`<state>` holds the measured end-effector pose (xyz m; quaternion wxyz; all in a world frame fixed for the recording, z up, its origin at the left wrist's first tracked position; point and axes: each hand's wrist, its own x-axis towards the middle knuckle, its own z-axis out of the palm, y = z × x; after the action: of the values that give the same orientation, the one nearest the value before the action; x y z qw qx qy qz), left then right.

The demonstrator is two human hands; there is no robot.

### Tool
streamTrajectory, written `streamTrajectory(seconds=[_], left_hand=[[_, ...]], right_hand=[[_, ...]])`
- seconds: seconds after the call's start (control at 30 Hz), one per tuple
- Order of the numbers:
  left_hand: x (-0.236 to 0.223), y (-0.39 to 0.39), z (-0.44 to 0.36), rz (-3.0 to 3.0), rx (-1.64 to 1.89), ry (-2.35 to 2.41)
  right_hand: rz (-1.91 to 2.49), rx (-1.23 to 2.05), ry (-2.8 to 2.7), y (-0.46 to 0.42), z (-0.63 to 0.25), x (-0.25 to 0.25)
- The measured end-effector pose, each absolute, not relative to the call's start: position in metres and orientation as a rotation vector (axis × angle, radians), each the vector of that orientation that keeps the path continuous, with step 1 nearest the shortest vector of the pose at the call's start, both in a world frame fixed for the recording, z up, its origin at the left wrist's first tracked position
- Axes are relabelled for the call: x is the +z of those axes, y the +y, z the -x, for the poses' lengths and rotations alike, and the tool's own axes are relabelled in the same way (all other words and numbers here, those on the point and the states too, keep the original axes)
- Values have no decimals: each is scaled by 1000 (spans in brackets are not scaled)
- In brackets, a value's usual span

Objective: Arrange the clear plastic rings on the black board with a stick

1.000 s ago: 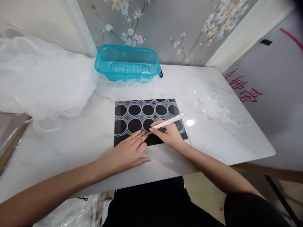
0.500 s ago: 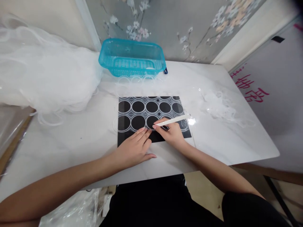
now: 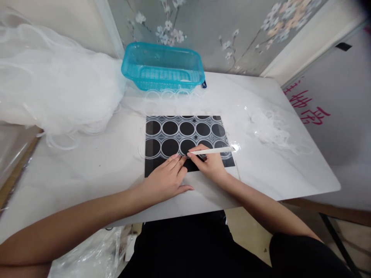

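Observation:
A black mat (image 3: 153, 166) lies on the table, and over it is a clear sheet (image 3: 170, 138) with rows of pale-edged circles. My left hand (image 3: 166, 179) rests flat at the near edge of the circles, its fingers extended and its thumb apart. Just right of those fingertips, my right hand (image 3: 211, 165) pinches a slim white pen-like tool (image 3: 216, 150). The tool slants up to the right, and its working tip is hidden at my fingers, by the lower rim of a circle in the nearest row.
A blue plastic basket (image 3: 162, 83) stands at the back of the white table (image 3: 116, 170), with clear rings in front of it. Heaped white translucent strips (image 3: 63, 85) fill the left side. Clear plastic scraps (image 3: 269, 129) lie to the right. A whiteboard (image 3: 336, 154) leans beyond the right edge.
The outer end of the white tool has swung down toward me, so it lies flatter. Both hands stay at nearly the same spot; the whole view has shifted slightly.

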<state>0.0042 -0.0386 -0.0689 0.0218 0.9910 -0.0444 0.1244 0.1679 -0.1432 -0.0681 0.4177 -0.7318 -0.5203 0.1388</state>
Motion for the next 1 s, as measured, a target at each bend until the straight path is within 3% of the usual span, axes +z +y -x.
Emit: streamTrajectory(seconds=[0.33, 0.57, 0.8, 1.0], left_hand=[[-70, -35, -5, -2955, 317, -135], [-68, -31, -5, -2961, 279, -169], [-64, -27, -8, -2976, 315, -194], [-63, -27, -11, -2967, 350, -180]], right_hand=[[1905, -125, -1875, -155, -171, -77], [1870, -54, -1996, -145, -191, -66], [1743, 331, -1758, -133, -195, -61], [1781, 260, -1824, -131, -198, -62]])
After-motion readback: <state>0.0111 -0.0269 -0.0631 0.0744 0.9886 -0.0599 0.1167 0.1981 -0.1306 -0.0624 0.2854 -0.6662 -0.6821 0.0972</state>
